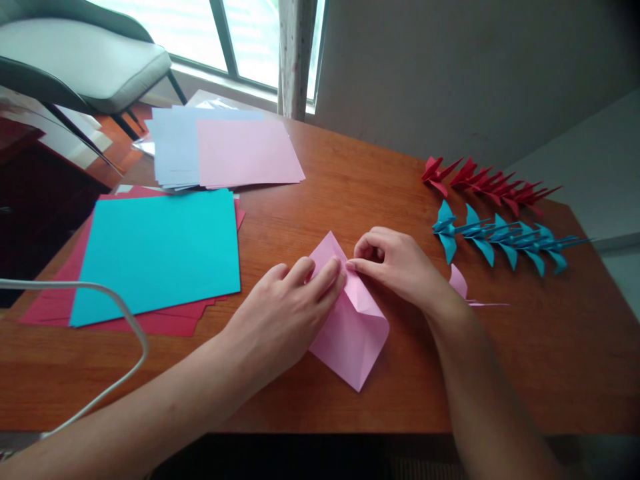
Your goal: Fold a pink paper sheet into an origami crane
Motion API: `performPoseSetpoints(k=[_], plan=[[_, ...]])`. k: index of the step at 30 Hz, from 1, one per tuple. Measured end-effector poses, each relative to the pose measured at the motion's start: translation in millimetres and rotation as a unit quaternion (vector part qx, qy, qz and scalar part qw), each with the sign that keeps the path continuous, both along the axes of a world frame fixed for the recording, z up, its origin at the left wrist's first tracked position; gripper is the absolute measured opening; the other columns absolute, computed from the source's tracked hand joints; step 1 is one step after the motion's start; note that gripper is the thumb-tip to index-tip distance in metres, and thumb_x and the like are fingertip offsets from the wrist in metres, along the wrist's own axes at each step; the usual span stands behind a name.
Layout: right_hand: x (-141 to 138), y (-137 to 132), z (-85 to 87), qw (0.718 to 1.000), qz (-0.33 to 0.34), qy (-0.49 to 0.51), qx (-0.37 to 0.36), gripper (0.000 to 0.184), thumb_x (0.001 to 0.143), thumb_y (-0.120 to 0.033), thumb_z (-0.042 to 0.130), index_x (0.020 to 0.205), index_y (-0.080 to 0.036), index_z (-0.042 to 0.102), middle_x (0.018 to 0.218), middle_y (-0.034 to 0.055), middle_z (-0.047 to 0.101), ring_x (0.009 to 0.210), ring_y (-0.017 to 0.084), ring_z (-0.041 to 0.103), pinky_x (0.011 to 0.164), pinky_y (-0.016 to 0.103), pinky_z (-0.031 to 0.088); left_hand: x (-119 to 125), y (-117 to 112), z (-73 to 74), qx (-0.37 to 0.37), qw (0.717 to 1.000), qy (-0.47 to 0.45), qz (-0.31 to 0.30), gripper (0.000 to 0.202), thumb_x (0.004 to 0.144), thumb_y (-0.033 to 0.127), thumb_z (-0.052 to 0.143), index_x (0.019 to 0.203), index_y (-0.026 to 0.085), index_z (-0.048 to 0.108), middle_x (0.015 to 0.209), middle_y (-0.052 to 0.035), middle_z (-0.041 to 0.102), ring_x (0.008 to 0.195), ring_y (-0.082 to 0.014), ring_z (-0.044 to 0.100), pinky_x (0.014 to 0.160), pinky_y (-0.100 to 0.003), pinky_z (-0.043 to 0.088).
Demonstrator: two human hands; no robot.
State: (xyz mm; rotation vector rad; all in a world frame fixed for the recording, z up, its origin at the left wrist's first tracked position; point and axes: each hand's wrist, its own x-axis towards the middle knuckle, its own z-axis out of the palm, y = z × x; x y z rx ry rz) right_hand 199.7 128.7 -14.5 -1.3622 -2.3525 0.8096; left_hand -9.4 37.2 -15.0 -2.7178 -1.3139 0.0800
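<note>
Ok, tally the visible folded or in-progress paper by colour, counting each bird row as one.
Red bird row: 1
Blue bird row: 1
Pink: 2, the sheet being folded and a partly hidden folded piece
Total: 4

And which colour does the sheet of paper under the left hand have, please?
The sheet is pink; the head view shows it best.
</note>
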Motion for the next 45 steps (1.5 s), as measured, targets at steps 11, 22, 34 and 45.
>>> performPoseSetpoints(k=[11,22,34,45], plan=[[-29.6,20.2,-8.1,0.993,-0.061,-0.064,0.074,0.022,0.089,-0.036,0.072,0.074,-0.021,0.062,0.082,0.0016,0.066,0.08,0.018,0.058,0.072,0.032,0.04,-0.4,-1.9,-0.6,0.003,1.0,-0.006,0.0,0.049,0.101,0.019,0.043,0.149,0.017,0.05,0.156,-0.0078,0.048,0.108,-0.0258,0.057,0.074,-0.038,0.052],[-36.6,34.6,-11.0,0.993,-0.08,-0.037,0.074,0.028,0.091,-0.042,0.068,0.073,-0.021,0.063,0.082,0.0019,0.068,0.078,0.017,0.059,0.069,0.031,0.039,-0.6,-1.9,-1.1,0.003,1.0,-0.005,0.004,0.049,0.101,0.019,0.043,0.149,0.018,0.05,0.156,-0.0069,0.049,0.107,-0.0257,0.057,0.073,-0.038,0.051],[2.5,14.1,6.7,0.999,0.024,-0.037,-0.026,0.021,0.08,-0.031,0.081,0.078,-0.021,0.064,0.085,-0.0009,0.061,0.077,0.015,0.058,0.068,0.028,0.044,-0.4,0.0,-2.1,0.003,1.0,-0.017,0.003,0.049,0.101,0.023,0.044,0.15,0.02,0.05,0.152,-0.0074,0.052,0.104,-0.025,0.057,0.07,-0.038,0.049],[-4.1,15.3,8.5,0.998,-0.001,-0.054,-0.019,0.019,0.081,-0.03,0.079,0.074,-0.021,0.064,0.081,-0.0007,0.062,0.075,0.015,0.057,0.066,0.028,0.042,-0.2,-0.7,-3.2,0.001,1.0,-0.015,0.002,0.052,0.1,0.02,0.042,0.152,0.017,0.047,0.155,-0.0062,0.05,0.105,-0.0259,0.057,0.072,-0.039,0.053]])
